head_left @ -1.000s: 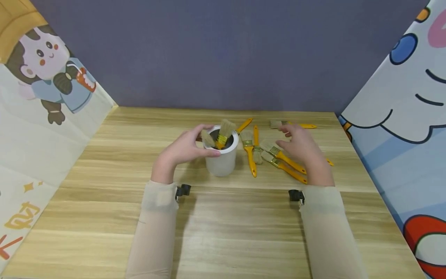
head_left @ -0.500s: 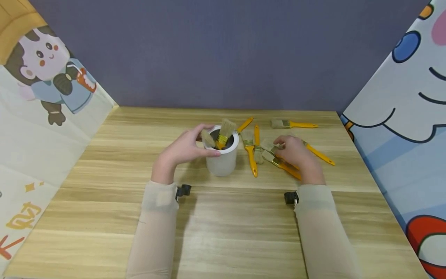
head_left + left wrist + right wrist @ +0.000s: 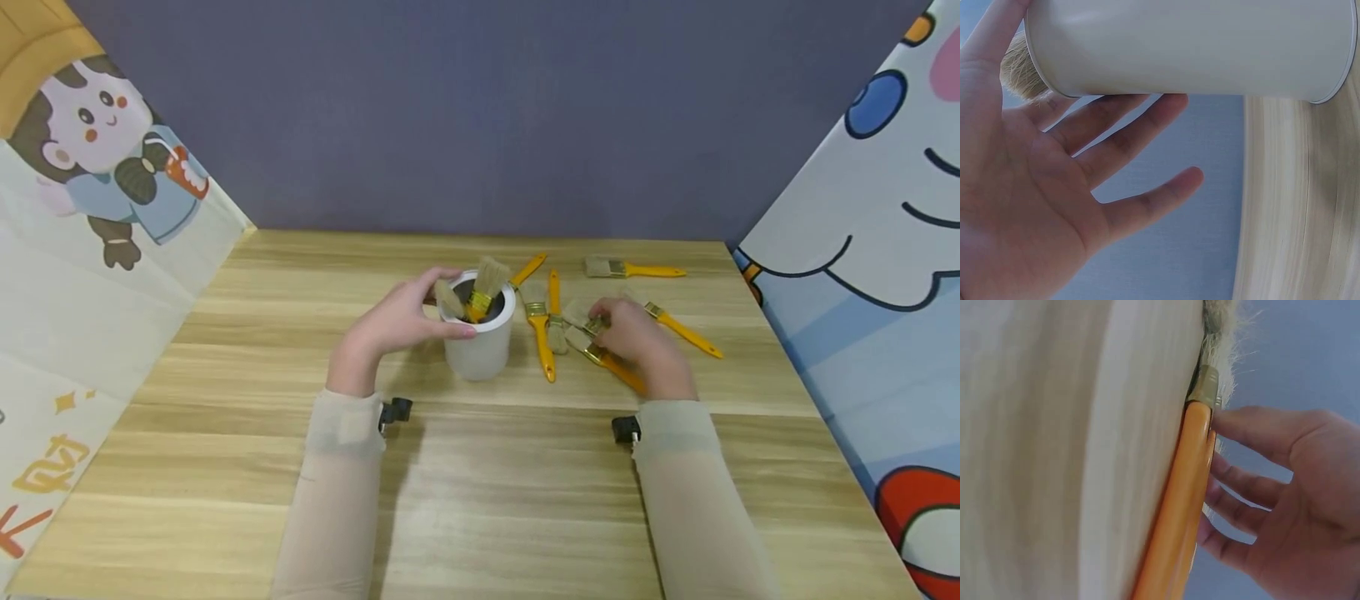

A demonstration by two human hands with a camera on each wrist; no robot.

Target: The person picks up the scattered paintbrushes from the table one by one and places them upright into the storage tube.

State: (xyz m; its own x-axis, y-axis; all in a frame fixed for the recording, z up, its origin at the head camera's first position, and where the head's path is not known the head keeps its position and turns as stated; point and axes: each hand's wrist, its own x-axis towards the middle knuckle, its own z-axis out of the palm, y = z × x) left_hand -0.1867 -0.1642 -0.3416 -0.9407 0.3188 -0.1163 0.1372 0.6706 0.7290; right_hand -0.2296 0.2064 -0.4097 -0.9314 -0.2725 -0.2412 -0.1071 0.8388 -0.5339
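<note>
Since a second ago my right hand (image 3: pixel 633 342) has come down among the loose brushes, leaving the far brush (image 3: pixel 652 271) in full view; my left hand (image 3: pixel 401 317) has kept its place at the cup (image 3: pixel 477 354).

Wood-grain table (image 3: pixel 495 500), streaks running crosswise. Blue-grey back wall (image 3: pixel 480 117); cartoon panels to either side, left panel (image 3: pixel 45 275) with a figure and a drink, right panel (image 3: pixel 825 242) with bold black outlines.

Both forearms reach forward in pale sleeves. Left wrist bent inward: thumb on the near side of the rim, other fingers round the far side, little finger sticking out clear. A wide grip on the cup, which stands upright with two brushes in it, bristles up.

Right hand mostly closed, palm down, thumb and fingertips pinching a paintbrush (image 3: pixel 595 323) about its metal collar. That one lies right of the cup; a neighbouring brush (image 3: pixel 624 373) is just beside it, on my side.
</note>
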